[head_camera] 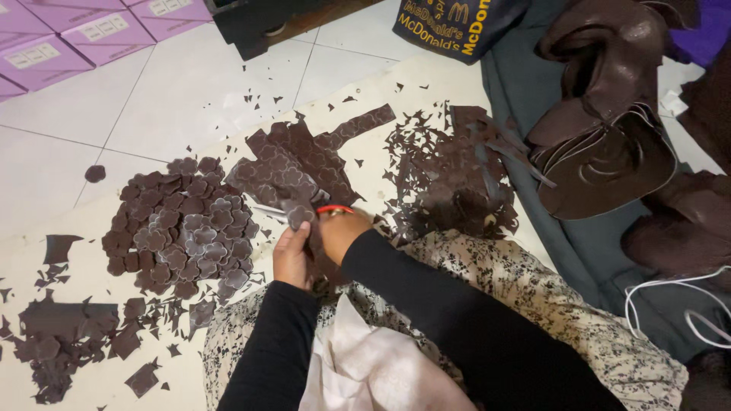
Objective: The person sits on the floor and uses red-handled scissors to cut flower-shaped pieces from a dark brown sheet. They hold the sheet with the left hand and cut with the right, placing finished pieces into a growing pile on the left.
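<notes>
My left hand [292, 257] grips a dark brown piece of material with flower outlines [298, 215]. My right hand [340, 232] is closed around scissors with a red handle [333, 208], whose metal blades [268, 211] point left at that piece. Both arms wear black sleeves and rest over my lap in a patterned black and cream cloth [502, 281]. Left of my hands lies a pile of cut-out brown flower shapes [183, 228]. Behind my hands lies a heap of marked brown strips [297, 164].
A heap of brown offcuts [449, 179] lies to the right and more scraps [61, 335] at the lower left, all on a cream mat [84, 380]. Folded brown sheets [609, 137], white cords [670, 297], purple boxes [76, 34] and a dark printed bag [449, 27] surround the spot.
</notes>
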